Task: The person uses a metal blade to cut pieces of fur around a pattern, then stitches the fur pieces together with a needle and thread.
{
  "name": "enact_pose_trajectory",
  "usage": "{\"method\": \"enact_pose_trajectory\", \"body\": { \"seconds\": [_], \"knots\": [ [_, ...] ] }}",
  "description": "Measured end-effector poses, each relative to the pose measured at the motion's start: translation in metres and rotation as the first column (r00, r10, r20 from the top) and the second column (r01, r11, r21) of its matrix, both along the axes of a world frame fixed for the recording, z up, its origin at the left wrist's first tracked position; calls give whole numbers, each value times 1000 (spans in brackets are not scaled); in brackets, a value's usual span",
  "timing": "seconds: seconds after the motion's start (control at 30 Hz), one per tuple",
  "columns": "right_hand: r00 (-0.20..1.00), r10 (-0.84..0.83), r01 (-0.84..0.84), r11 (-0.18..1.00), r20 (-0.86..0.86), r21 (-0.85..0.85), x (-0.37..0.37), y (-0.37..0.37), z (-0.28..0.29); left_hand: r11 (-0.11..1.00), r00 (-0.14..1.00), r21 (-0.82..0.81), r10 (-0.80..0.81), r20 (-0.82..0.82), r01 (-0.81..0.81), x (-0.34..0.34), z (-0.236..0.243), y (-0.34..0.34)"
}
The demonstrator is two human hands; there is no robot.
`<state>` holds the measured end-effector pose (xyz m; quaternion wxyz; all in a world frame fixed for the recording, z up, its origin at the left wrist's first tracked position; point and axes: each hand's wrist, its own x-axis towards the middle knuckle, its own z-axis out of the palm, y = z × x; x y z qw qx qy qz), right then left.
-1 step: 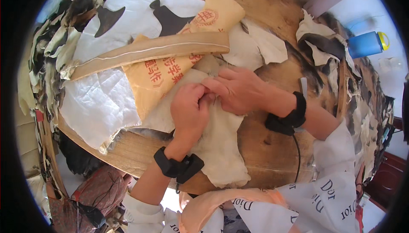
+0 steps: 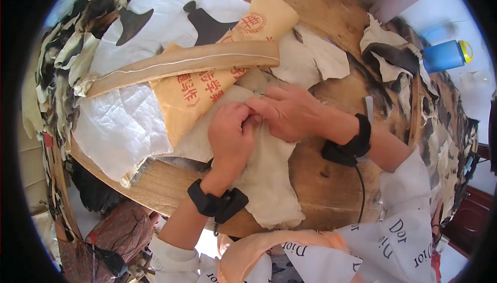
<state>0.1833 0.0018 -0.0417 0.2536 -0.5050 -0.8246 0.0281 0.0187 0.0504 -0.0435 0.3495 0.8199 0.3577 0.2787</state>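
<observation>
A cream piece of hide or leather (image 2: pixel 272 184) lies over the wooden board in front of me, its lower end hanging toward the front edge. My left hand (image 2: pixel 230 133) is closed, thumb and fingers pinching the hide near its middle. Right against it, my right hand (image 2: pixel 292 113) is closed too, its fingertips meeting the left thumb at the same spot. The fingers hide whether a needle or thread is between them. Beyond the hands, more pale hide (image 2: pixel 310 55) is spread on the board.
A curved tan strip (image 2: pixel 207 55) with a white thread along it lies over a yellow-brown printed paper (image 2: pixel 178 109). White sheeting (image 2: pixel 121 128) and a dark flat template (image 2: pixel 207 24) are behind. Hide scraps (image 2: pixel 393 50) and a blue bottle (image 2: pixel 444 56) stand right of the wooden board (image 2: pixel 326 184).
</observation>
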Motion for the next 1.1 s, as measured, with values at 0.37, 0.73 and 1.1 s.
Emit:
{"method": "enact_pose_trajectory", "body": {
  "seconds": [0.37, 0.73, 1.1],
  "knots": [
    [990, -143, 142, 983, -4, 114, -11, -21, 17, 997, 998, -70, 21, 55, -17, 7, 7, 3],
    [987, 97, -120, 974, 125, 191, -17, -23, 29, 999, 1000, 36, 17, 24, -18, -3, 1, -4],
    [-38, -187, 235, 953, -982, -191, 77, -123, 108, 995, 996, 36, -91, -12, 92, -3, -1, 5]
  ]
}}
